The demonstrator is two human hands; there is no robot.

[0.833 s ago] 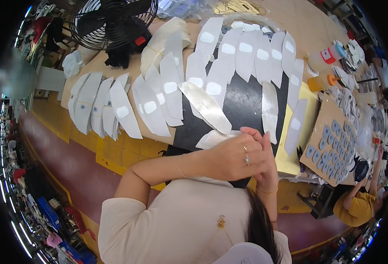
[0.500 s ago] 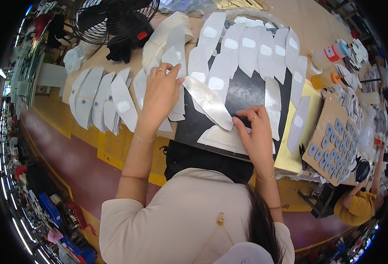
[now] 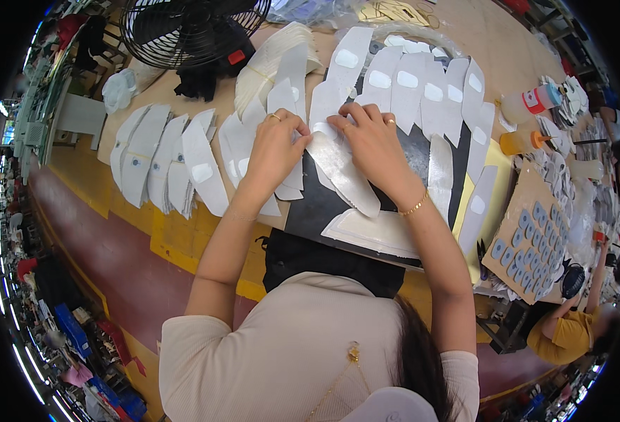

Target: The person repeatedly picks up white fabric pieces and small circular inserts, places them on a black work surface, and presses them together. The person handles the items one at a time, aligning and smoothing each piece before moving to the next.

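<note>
on the black board (image 3: 310, 212), the glossy strip (image 3: 345, 172) has the right hand (image 3: 379, 144) newly up at its top end, leaving the lower end unheld; the left hand (image 3: 271, 151) pinches a top corner; right grip unclear.

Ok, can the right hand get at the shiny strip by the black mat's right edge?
Probably yes: only black mat shows between the right hand and that shiny strip. The hand is at the upper end of a second silvery strip and would likely need to leave it first.
</note>
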